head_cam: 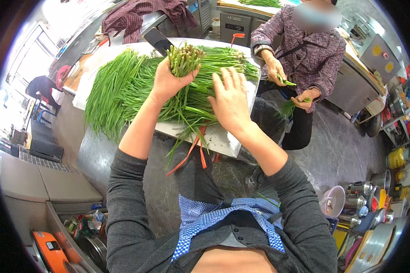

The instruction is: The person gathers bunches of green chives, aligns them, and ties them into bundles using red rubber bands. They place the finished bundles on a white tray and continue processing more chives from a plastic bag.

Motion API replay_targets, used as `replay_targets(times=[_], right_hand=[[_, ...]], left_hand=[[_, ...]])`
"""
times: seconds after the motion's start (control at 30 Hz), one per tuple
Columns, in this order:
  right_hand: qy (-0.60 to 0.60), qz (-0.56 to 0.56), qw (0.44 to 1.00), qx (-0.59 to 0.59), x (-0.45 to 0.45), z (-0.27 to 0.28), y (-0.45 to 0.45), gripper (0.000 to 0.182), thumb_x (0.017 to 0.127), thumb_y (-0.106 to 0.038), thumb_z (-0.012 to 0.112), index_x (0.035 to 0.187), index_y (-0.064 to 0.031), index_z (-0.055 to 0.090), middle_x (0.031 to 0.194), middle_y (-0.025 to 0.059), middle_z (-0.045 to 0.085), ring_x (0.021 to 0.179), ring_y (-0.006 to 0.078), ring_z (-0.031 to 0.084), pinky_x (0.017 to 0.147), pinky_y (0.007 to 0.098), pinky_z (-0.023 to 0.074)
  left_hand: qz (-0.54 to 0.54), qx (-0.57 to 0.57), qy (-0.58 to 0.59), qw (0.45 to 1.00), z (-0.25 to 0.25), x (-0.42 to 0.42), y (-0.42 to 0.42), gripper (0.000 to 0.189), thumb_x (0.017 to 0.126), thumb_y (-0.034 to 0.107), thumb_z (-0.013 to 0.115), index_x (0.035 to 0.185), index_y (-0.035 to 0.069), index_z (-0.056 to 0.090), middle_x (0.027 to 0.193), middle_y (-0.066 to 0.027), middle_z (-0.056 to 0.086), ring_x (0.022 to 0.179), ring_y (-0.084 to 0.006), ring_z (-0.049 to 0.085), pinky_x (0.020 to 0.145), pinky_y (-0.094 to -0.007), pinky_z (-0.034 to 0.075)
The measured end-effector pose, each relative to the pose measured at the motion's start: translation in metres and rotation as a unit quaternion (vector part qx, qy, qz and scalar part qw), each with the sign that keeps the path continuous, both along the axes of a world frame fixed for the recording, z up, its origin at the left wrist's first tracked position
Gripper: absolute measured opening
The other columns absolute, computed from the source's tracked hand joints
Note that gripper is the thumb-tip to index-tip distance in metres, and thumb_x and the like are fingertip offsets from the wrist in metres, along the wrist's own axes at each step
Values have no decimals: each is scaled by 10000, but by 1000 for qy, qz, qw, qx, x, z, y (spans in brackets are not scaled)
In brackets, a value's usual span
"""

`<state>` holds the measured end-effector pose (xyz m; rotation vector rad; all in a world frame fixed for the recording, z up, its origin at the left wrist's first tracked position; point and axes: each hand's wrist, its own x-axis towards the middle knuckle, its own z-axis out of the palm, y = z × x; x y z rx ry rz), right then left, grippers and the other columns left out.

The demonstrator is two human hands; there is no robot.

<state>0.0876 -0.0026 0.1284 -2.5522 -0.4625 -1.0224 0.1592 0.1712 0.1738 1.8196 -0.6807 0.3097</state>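
My left hand (174, 78) grips a thick bundle of garlic chives (183, 61), its pale cut stem ends pointing up. Long green leaves hang below that fist. My right hand (229, 99) is spread, palm down, with nothing gripped, over the right part of a large heap of garlic chives (136, 92) on a white tabletop (222, 138). A red plastic ribbon (202, 155) hangs over the near table edge beside loose leaves. Behind the bundle lies a dark smartphone (158, 41).
Across the table's right corner a seated person (302, 58) holds a few green stems in both hands. Clear plastic sheeting (266, 116) hangs beside the table. A white bucket (333, 201) and metal pots stand at lower right, an orange scale-like device (49, 250) at lower left.
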Motion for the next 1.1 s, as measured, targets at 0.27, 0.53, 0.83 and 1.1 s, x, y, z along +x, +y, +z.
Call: replay_targets(times=[0.27, 0.53, 0.83, 1.1], right_hand=[[102, 58, 983, -145, 2, -18, 14, 908, 736, -577, 652, 1427, -77, 339, 1495, 176, 258, 1408, 386, 145, 1134, 555, 83], [98, 50, 980, -165, 6, -34, 13, 855, 746, -554, 653, 1439, -161, 341, 1496, 138, 269, 1390, 383, 188, 1114, 574, 102], [117, 48, 975, -183, 5, -33, 10, 825, 789, -592, 576, 1447, -159, 331, 1514, 135, 239, 1404, 393, 145, 1116, 604, 80], [-95, 48, 974, -199, -64, -73, -89, 583, 730, -171, 670, 1287, -86, 520, 1422, 152, 396, 1366, 323, 296, 1072, 478, 310]], left_hand=[[43, 27, -19, 999, 17, 2, 7, 383, 720, 103, 774, 1056, 18, 612, 959, -34, 686, 872, -78, 615, 809, -266, 495], [-37, -72, -19, 997, 100, 18, 16, 240, 760, 158, 733, 940, 14, 669, 873, -53, 682, 793, -140, 641, 740, -298, 507], [-128, -269, 160, 941, 222, -4, -34, 209, 816, 227, 623, 815, 18, 614, 642, -87, 595, 536, -215, 613, 517, -340, 538], [-252, -306, 149, 906, 202, -17, -99, 191, 799, 214, 607, 826, 26, 627, 695, -98, 639, 571, -211, 623, 531, -332, 534]])
